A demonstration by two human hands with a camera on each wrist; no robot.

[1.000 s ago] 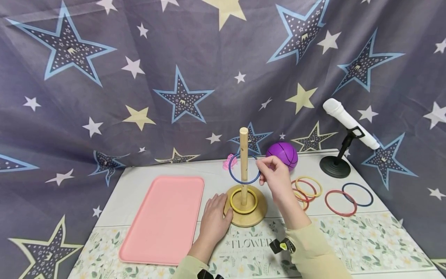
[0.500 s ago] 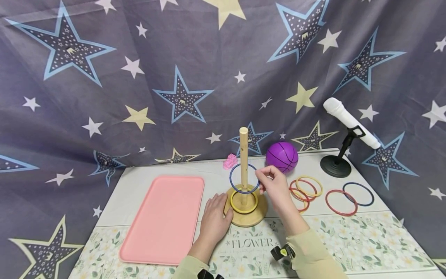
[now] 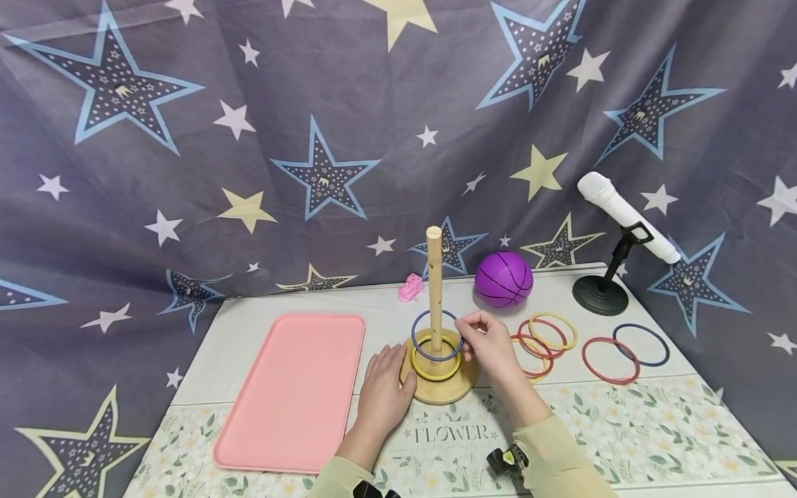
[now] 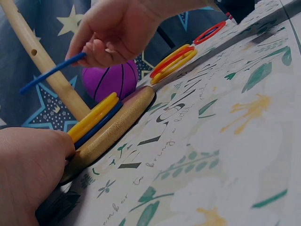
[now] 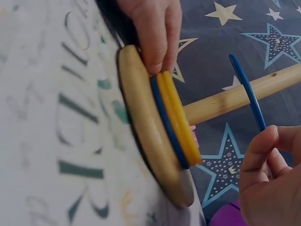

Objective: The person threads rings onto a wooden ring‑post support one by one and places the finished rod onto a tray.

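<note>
My right hand (image 3: 492, 346) pinches the near right side of a blue ring (image 5: 248, 89) between thumb and fingers. That ring circles the wooden post (image 3: 434, 277), held apart from the rings below it. Stacked on the round wooden base (image 3: 438, 395) are yellow rings (image 5: 181, 125) lying over another blue ring (image 5: 167, 122). My left hand (image 3: 387, 391) rests against the base's left edge, fingers extended forward, with fingertips right at the stacked rings in the right wrist view. In the left wrist view the held ring (image 4: 51, 73) tilts across the post.
A pink tray (image 3: 292, 394) lies left. Behind the post are a small pink object (image 3: 411, 288) and a purple ball (image 3: 504, 279). Loose red and yellow rings overlap right of my hand; farther right, a red ring (image 3: 584, 358) overlaps a blue one. A white microphone (image 3: 623, 214) stands back right.
My right hand has lowered the blue ring along the post, from about mid-height to close above the stacked rings. My left hand has stayed at the base.
</note>
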